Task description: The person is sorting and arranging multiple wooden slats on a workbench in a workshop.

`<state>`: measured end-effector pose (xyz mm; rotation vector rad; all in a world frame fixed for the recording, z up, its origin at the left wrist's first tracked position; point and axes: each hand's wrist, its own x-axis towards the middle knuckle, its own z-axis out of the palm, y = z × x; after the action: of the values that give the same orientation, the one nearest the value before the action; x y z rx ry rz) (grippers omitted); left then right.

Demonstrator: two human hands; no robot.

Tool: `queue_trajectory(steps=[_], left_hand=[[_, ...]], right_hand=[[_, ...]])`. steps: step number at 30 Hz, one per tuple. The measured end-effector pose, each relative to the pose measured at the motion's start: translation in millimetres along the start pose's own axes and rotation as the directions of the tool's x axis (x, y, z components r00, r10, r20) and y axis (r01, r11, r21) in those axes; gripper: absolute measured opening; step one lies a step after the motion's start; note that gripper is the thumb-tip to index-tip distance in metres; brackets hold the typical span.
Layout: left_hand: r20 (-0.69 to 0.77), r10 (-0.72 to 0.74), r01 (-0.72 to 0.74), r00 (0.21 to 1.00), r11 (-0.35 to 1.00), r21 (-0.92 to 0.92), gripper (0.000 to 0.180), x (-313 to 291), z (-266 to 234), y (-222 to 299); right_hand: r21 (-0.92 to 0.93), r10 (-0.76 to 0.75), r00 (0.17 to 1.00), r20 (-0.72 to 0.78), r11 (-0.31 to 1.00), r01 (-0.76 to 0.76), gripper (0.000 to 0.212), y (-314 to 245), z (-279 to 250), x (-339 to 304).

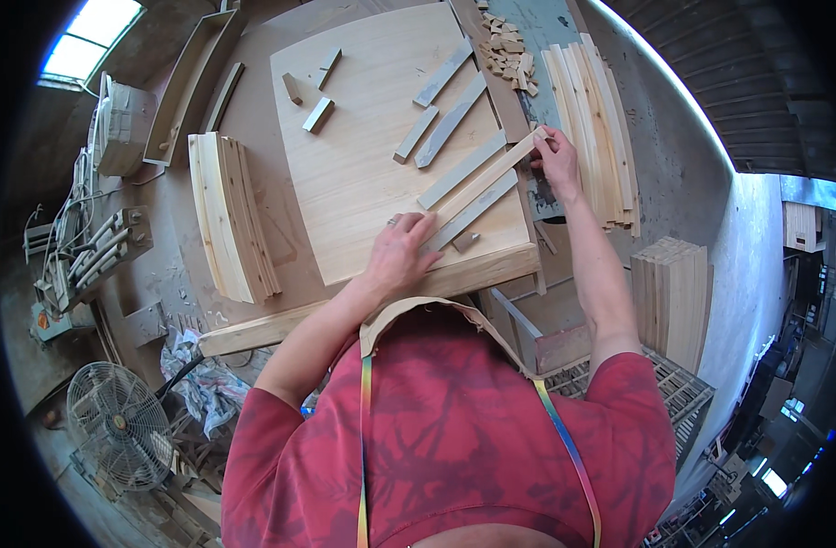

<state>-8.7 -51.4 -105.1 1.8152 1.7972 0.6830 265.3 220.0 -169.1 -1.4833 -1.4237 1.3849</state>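
Note:
A narrow wooden strip [491,181] lies slantwise over a pale wooden panel [354,196], between two grey, metal-looking bars [463,169]. My right hand [557,163] pinches its far right end, just beyond the panel's edge. Over its near left end rests my left hand [401,251], fingers closed on the strip and the thumb toward my body. Close by the left thumb sits a small block [466,241]. More grey bars [452,119] lie farther up the panel, and a few short blocks [317,115] stand at its far left.
Stacked wooden slats lie left [226,219] and right [591,137] of the panel. Small wood offcuts [506,55] are heaped at the far right. A thick wooden beam [436,285] runs along the near edge. A fan [118,425] stands lower left, another board stack [669,297] at right.

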Motion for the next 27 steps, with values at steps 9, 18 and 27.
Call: queue_trajectory(steps=[9,18,27], left_hand=[[0.036,0.098,-0.102,0.995,0.985,0.138,0.063,-0.6,24.0,-7.2],[-0.064,0.171,-0.144,0.983,0.940,0.310,0.057,-6.1,45.1,-7.2],[-0.124,0.204,-0.150,0.971,0.926,0.345,0.052,-13.1,54.3,-8.5]], right_hand=[[-0.151,-0.023,0.995,-0.100,0.988,0.008,0.030,5.6,1.7,17.1],[-0.659,-0.464,0.871,0.161,0.607,0.445,0.026,-7.9,-19.3,23.7],[-0.739,-0.382,0.752,0.537,0.217,0.638,0.026,-37.4,-29.5,44.4]])
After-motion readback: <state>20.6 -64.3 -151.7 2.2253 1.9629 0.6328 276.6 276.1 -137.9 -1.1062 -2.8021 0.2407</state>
